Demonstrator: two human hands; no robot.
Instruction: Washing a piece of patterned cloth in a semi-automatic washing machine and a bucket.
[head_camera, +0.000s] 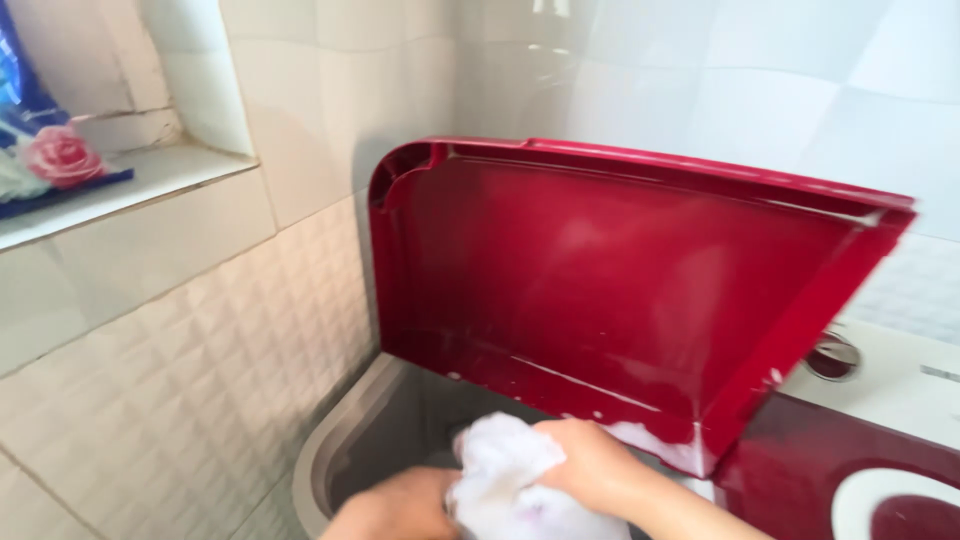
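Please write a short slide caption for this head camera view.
Both hands, left hand and right hand, grip a white cloth over the washing tub, red lid raised.

The right hand (590, 462) sits low in the head view, its forearm entering from the lower right corner and angling up and leftward. Its back faces the camera, knuckles raised, and the fingers are curled tightly closed into a clenching grip, their tips hidden from sight. The left hand (395, 508) lies just left of and slightly below the right hand, cut off by the bottom edge; only its back and wrist show, and its fingers cannot be made out.
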